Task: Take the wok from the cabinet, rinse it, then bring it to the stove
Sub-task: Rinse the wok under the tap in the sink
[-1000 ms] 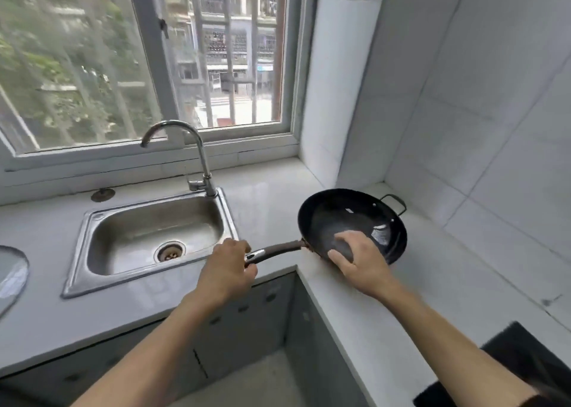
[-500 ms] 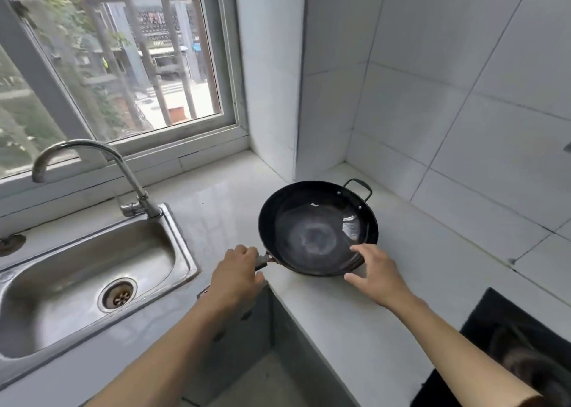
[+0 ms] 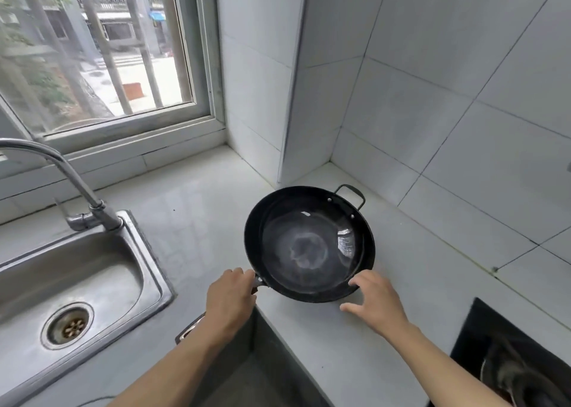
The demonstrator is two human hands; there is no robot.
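now my left hand (image 3: 230, 300) grips the wok (image 3: 310, 243) handle; my right hand (image 3: 375, 303), open, has slid off to its 5 o'clock rim, stove (image 3: 506, 349) next.

The pale L-shaped bench (image 3: 197, 208) wraps the corner. The black wok (image 3: 309, 242) sits on it just beyond both grips. A steel sink (image 3: 148, 252) with faucet (image 3: 92, 212) is set in left of the left grip (image 3: 230, 301); a black stove (image 3: 482, 338) lies right of the right grip (image 3: 378, 306).

Black wok (image 3: 309, 242), white tiled wall (image 3: 448, 97), silver sink (image 3: 148, 270).
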